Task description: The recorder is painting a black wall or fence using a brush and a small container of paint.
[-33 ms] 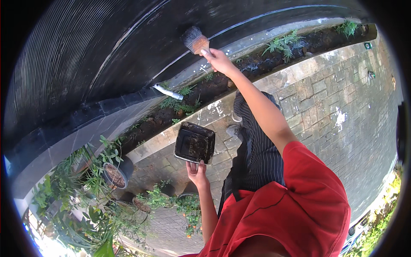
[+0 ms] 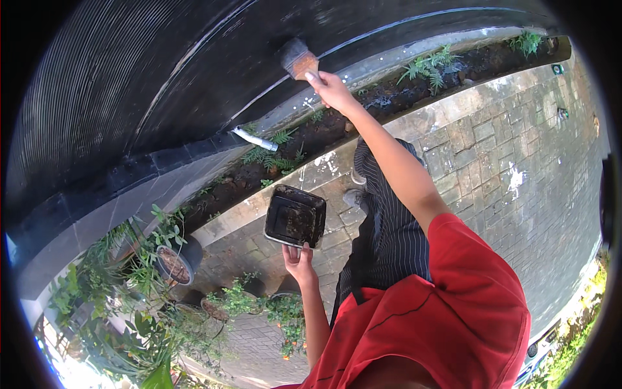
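Observation:
My right hand (image 2: 332, 91) grips the handle of a wide paintbrush (image 2: 302, 63) at arm's length. Its dark bristles, slightly blurred, lie against the black-painted wall (image 2: 214, 71), just above the wall's pale lower ledge. Closer to my body, my left hand (image 2: 299, 262) holds a square black paint tray (image 2: 295, 217) by its near edge, fingers beneath and thumb at the rim. Dark, patchy paint coats the inside of the tray.
A soil trough (image 2: 382, 97) with ferns (image 2: 429, 68) runs along the wall's foot, and a white pipe (image 2: 254, 139) juts over it. Potted plants (image 2: 175, 264) stand at the left. Paving (image 2: 479, 139) with white splashes lies to the right.
The brush has shifted very slightly to the right on the wall, its bristles now a little more blurred. My left hand and the tray stay almost where they were.

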`<state>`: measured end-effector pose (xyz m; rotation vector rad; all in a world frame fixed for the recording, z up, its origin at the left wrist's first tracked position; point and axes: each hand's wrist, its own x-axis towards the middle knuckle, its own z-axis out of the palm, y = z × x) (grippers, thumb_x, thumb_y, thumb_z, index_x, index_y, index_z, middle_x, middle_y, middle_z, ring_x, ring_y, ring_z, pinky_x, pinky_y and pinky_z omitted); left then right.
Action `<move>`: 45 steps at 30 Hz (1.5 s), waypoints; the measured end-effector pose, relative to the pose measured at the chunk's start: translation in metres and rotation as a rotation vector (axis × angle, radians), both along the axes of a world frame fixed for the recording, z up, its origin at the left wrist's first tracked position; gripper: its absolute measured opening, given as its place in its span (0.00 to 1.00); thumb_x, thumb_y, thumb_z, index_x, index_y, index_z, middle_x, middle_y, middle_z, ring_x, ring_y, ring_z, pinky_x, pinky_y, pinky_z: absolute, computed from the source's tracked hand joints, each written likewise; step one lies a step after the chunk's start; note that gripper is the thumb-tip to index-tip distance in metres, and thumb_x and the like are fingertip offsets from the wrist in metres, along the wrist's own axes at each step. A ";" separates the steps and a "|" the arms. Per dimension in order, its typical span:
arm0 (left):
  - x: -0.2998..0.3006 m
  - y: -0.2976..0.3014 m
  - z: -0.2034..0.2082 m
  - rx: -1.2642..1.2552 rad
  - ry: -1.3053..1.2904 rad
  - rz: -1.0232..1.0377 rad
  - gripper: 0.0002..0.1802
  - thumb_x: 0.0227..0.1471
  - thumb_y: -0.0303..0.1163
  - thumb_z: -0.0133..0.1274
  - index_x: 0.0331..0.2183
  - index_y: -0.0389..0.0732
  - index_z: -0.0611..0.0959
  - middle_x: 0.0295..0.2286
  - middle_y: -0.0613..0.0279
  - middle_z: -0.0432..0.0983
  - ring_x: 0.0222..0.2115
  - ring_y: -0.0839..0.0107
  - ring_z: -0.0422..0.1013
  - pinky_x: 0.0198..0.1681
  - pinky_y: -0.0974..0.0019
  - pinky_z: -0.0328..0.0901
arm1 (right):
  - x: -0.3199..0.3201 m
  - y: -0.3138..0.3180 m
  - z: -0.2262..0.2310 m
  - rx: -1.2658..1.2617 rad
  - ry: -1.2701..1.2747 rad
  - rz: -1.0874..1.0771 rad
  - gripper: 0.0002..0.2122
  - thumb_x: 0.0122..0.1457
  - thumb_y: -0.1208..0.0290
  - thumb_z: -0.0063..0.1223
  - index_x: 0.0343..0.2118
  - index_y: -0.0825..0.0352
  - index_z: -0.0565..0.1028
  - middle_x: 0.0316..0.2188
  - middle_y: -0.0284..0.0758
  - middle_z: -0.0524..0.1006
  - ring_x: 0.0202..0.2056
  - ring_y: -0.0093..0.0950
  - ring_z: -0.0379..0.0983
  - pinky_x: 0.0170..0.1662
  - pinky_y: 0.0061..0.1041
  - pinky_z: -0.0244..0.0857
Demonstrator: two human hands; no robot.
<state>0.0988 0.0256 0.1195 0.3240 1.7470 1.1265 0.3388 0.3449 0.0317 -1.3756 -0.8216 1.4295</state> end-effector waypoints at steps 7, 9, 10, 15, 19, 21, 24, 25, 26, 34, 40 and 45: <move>0.002 -0.013 0.002 0.001 0.014 0.026 0.38 0.41 0.17 0.54 0.54 0.38 0.57 0.45 0.60 0.66 0.38 0.73 0.67 0.34 0.73 0.65 | -0.024 0.017 -0.004 -0.094 -0.114 -0.156 0.21 0.54 0.49 0.45 0.28 0.68 0.70 0.13 0.30 0.65 0.10 0.19 0.61 0.12 0.19 0.54; 0.002 -0.011 0.001 0.012 0.014 0.032 0.38 0.41 0.17 0.54 0.54 0.37 0.57 0.44 0.59 0.66 0.38 0.73 0.67 0.34 0.73 0.65 | -0.026 0.018 -0.005 -0.082 -0.280 -0.174 0.22 0.54 0.49 0.45 0.28 0.70 0.69 0.14 0.33 0.67 0.11 0.21 0.64 0.13 0.21 0.56; 0.003 -0.012 0.002 0.022 0.010 0.038 0.38 0.41 0.17 0.54 0.54 0.37 0.57 0.44 0.59 0.66 0.39 0.73 0.67 0.34 0.73 0.65 | -0.025 0.017 -0.011 -0.053 -0.389 -0.177 0.23 0.54 0.48 0.44 0.29 0.71 0.69 0.14 0.35 0.69 0.11 0.23 0.65 0.14 0.23 0.58; 0.005 -0.006 0.004 0.007 0.029 0.064 0.38 0.41 0.16 0.53 0.54 0.37 0.56 0.44 0.59 0.66 0.38 0.73 0.67 0.33 0.74 0.65 | -0.034 0.015 0.002 -0.181 -0.323 -0.028 0.24 0.54 0.47 0.42 0.28 0.70 0.67 0.13 0.33 0.67 0.11 0.22 0.63 0.13 0.23 0.58; 0.006 0.000 0.005 0.021 0.021 0.057 0.38 0.41 0.16 0.53 0.54 0.37 0.57 0.44 0.59 0.66 0.36 0.74 0.67 0.32 0.75 0.65 | -0.054 0.020 0.026 -0.186 0.190 -0.049 0.18 0.56 0.49 0.41 0.26 0.62 0.61 0.13 0.24 0.59 0.10 0.15 0.53 0.11 0.17 0.49; 0.007 0.001 0.005 0.036 0.016 0.066 0.38 0.41 0.16 0.53 0.54 0.37 0.57 0.44 0.59 0.66 0.36 0.74 0.67 0.32 0.76 0.64 | -0.057 0.030 0.032 -0.165 0.391 -0.049 0.17 0.57 0.49 0.40 0.25 0.61 0.60 0.13 0.23 0.58 0.10 0.14 0.52 0.11 0.17 0.48; 0.006 -0.003 0.006 0.055 0.009 0.077 0.37 0.42 0.16 0.53 0.54 0.37 0.58 0.44 0.59 0.66 0.36 0.74 0.67 0.31 0.76 0.64 | -0.054 0.036 0.032 -0.166 0.715 -0.036 0.17 0.56 0.49 0.40 0.26 0.58 0.58 0.12 0.21 0.53 0.11 0.12 0.49 0.10 0.13 0.42; 0.004 -0.004 0.007 0.036 0.021 0.095 0.37 0.42 0.16 0.53 0.54 0.37 0.58 0.45 0.59 0.66 0.37 0.74 0.67 0.32 0.76 0.64 | -0.049 0.038 0.030 -0.216 0.942 0.049 0.17 0.55 0.48 0.40 0.26 0.58 0.58 0.12 0.21 0.53 0.11 0.11 0.48 0.09 0.12 0.41; 0.004 -0.006 0.007 0.016 0.028 0.112 0.37 0.42 0.16 0.53 0.54 0.37 0.58 0.45 0.59 0.65 0.37 0.74 0.67 0.32 0.76 0.64 | -0.041 0.040 0.025 -0.266 1.163 0.134 0.18 0.54 0.47 0.40 0.26 0.58 0.59 0.12 0.21 0.52 0.11 0.11 0.48 0.08 0.10 0.40; 0.007 -0.001 0.006 0.007 0.021 0.089 0.36 0.42 0.17 0.53 0.54 0.36 0.58 0.45 0.57 0.65 0.38 0.72 0.66 0.34 0.74 0.65 | 0.001 0.048 0.005 -0.228 1.904 0.533 0.20 0.55 0.49 0.40 0.29 0.64 0.59 0.13 0.26 0.57 0.07 0.15 0.52 0.04 0.12 0.48; 0.010 0.011 0.001 0.018 -0.008 0.034 0.37 0.42 0.17 0.54 0.54 0.36 0.58 0.44 0.57 0.66 0.39 0.72 0.66 0.36 0.73 0.65 | 0.009 0.029 -0.008 -0.413 1.015 0.213 0.07 0.53 0.68 0.49 0.26 0.64 0.66 0.14 0.25 0.62 0.08 0.12 0.55 0.08 0.12 0.53; 0.008 0.013 -0.004 0.012 -0.013 -0.007 0.38 0.41 0.17 0.54 0.54 0.37 0.57 0.45 0.57 0.66 0.41 0.71 0.66 0.38 0.71 0.65 | 0.011 0.010 -0.005 -0.130 -0.235 -0.267 0.10 0.47 0.70 0.56 0.26 0.71 0.69 0.17 0.36 0.73 0.14 0.23 0.70 0.14 0.21 0.64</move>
